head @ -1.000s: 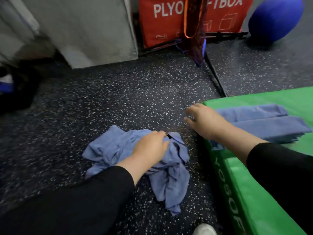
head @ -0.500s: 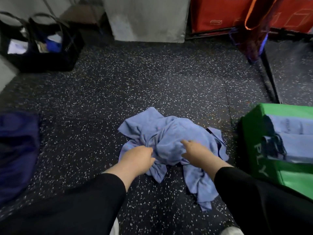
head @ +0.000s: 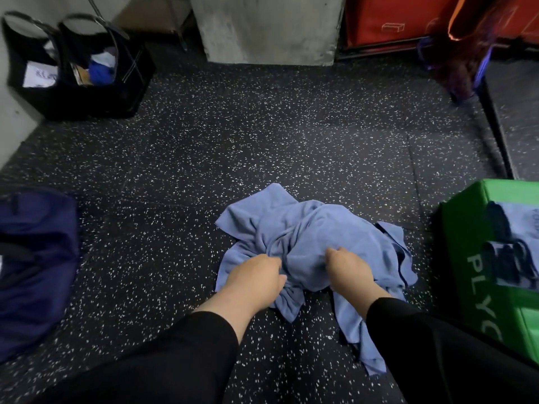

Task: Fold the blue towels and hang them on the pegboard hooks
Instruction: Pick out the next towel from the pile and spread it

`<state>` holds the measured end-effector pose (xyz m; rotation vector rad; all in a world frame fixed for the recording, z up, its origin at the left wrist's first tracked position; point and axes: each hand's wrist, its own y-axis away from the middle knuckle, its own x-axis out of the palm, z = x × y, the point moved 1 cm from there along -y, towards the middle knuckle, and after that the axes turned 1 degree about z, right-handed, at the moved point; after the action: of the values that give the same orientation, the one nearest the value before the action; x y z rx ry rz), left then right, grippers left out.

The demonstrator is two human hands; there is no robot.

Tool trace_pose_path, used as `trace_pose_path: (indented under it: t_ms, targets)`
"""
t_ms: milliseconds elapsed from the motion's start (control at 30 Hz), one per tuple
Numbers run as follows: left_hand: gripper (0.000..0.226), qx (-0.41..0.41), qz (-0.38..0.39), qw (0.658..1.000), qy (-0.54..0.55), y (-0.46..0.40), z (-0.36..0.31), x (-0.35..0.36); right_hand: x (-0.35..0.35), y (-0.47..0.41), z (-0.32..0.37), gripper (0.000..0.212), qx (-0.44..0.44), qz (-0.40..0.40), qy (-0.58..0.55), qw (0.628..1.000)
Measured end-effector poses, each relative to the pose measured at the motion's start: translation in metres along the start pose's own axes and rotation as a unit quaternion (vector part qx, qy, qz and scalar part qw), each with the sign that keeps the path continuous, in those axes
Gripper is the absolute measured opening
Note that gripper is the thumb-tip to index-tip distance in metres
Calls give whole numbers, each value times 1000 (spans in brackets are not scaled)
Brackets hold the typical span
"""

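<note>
A crumpled light-blue towel [head: 306, 228] lies in a heap on the speckled black floor, just in front of me. My left hand [head: 256, 277] grips a bunch of its cloth at the near left side. My right hand [head: 347, 268] grips the cloth close by, at the near middle, fingers curled into the folds. Folded blue towels [head: 522, 228] lie on top of the green plyo box [head: 466, 228] at the right edge. No pegboard or hooks are in view.
A black bag [head: 81, 91] with items stands at the back left. A dark navy bag [head: 32, 258] lies at the left edge. A grey concrete pillar [head: 268, 27] and a red plyo box [head: 402, 21] stand at the back, with a dark net bag [head: 463, 51] hanging beside them.
My right hand left the green box and came down to grip the towel beside my left hand. My view swung left, so the box now sits at the right edge.
</note>
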<state>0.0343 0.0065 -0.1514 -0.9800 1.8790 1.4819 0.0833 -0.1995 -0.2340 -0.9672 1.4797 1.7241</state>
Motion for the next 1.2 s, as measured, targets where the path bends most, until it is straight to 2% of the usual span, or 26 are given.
trace_pose_path:
  t_ms: [133, 300, 500, 667, 833, 1033, 1100, 1200]
  targets:
    - [31, 2, -8, 1000, -5, 6, -2, 0, -7, 7, 0, 27, -13, -29, 11, 999]
    - [32, 5, -10, 1000, 2, 12, -3, -3, 0, 13, 1, 37, -96, 7, 51, 994]
    - [33, -6, 0, 1000, 4, 10, 5, 2, 16, 4, -3, 27, -48, -38, 25, 998]
    - [31, -17, 0, 1000, 14, 2, 9, 5, 30, -7, -9, 21, -13, -44, 13, 999]
    - [31, -18, -11, 999, 26, -8, 2, 2, 29, -17, -11, 19, -23, -22, -42, 999]
    - [32, -9, -37, 999, 28, -4, -20, -25, -38, -11, -4, 18, -51, -15, -68, 996]
    - [29, -12, -71, 995, 63, 2, -30, -43, -84, -1, -1, 13, -61, -31, -158, 985]
    - [27, -23, -129, 981, 140, 20, -42, -77, -155, 29, 0, 16, -62, -106, -286, 950]
